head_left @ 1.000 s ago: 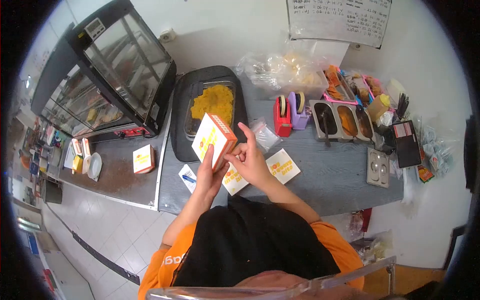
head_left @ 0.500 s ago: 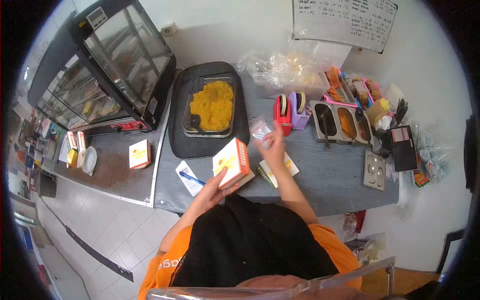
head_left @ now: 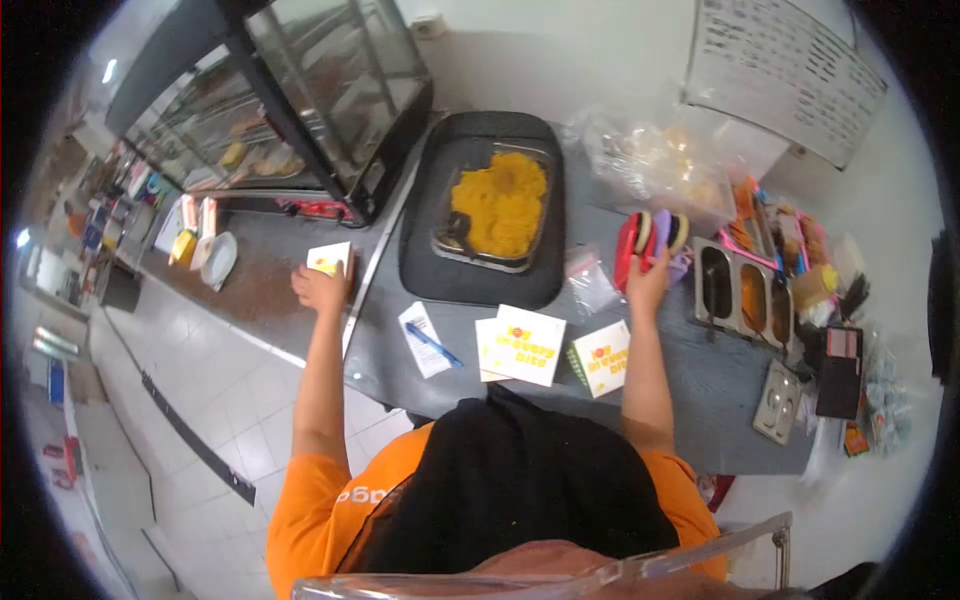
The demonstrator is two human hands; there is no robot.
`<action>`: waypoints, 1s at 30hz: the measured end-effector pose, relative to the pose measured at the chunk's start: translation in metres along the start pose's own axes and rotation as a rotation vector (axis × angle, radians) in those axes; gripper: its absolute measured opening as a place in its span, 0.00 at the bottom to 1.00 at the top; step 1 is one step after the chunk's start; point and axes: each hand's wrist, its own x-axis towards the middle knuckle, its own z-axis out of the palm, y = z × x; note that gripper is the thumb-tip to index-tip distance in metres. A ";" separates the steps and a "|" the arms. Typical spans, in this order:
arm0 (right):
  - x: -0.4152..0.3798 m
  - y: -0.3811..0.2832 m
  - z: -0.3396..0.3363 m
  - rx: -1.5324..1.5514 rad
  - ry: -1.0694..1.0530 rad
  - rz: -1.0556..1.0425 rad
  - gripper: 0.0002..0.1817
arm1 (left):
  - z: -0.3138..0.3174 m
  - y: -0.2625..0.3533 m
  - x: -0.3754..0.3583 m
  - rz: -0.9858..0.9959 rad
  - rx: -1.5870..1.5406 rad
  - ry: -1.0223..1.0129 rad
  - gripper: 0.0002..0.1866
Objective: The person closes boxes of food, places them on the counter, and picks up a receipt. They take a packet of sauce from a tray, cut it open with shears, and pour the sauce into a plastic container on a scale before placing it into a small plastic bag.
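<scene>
My left hand reaches out to the brown counter, its fingers closed on the near side of a small white food box. Over at the right, my right hand has its fingers on the front of a red tape dispenser, which stands against a purple tape dispenser. Between my arms a white box with yellow lettering lies on the grey table. Another lettered white box is beside my right forearm. A clear plastic bag lies just left of my right hand.
A black tray bears a glass dish of yellow crumbly food. A blue pen rests on a paper slip. Metal sauce pans stand at right, a glass warming cabinet at left.
The box from my left hand now lies on the table. That hand has moved left to another box. My right hand has gone right, from the plastic bag to the red dispenser.
</scene>
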 end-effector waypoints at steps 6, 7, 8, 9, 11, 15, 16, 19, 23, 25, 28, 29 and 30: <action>-0.019 -0.021 -0.024 0.049 0.070 -0.002 0.35 | 0.029 -0.085 0.093 -0.187 -0.029 -0.696 0.61; -0.024 -0.033 -0.034 0.024 0.045 0.033 0.35 | 0.025 -0.078 0.080 -0.193 -0.096 -0.534 0.52; -0.028 -0.041 -0.038 -0.003 0.022 0.066 0.34 | 0.017 -0.071 0.070 -0.198 -0.091 -0.545 0.52; -0.033 -0.046 -0.036 -0.014 0.017 0.067 0.34 | 0.009 -0.065 0.062 -0.110 -0.180 -0.494 0.48; -0.047 -0.060 -0.029 0.244 -0.079 -0.077 0.35 | 0.002 -0.059 0.046 -0.025 -0.267 -0.447 0.45; -0.084 -0.140 -0.025 0.362 -0.362 -0.155 0.36 | -0.012 -0.064 0.018 -0.032 -0.436 -0.321 0.41; -0.092 -0.153 -0.022 0.392 -0.436 -0.174 0.36 | -0.017 -0.066 0.010 -0.016 -0.501 -0.296 0.41; -0.122 -0.186 -0.011 0.600 -0.665 -0.190 0.36 | -0.044 -0.051 -0.030 -0.059 -0.694 -0.288 0.38; -0.185 -0.229 0.013 0.576 -1.232 -0.340 0.40 | -0.095 -0.024 -0.091 -0.439 -1.578 -0.649 0.26; -0.217 -0.238 0.037 0.307 -1.328 -0.529 0.39 | -0.097 -0.030 -0.104 -0.573 -1.655 -0.669 0.25; -0.254 -0.209 0.073 0.016 -1.290 -0.804 0.37 | -0.064 -0.063 -0.124 -0.632 -1.601 -0.726 0.22; -0.263 -0.203 0.080 0.012 -1.176 -0.882 0.36 | -0.066 -0.063 -0.137 -0.662 -1.626 -0.660 0.22; -0.263 -0.205 0.080 0.016 -1.182 -0.894 0.36 | -0.068 -0.060 -0.151 -0.693 -1.649 -0.594 0.21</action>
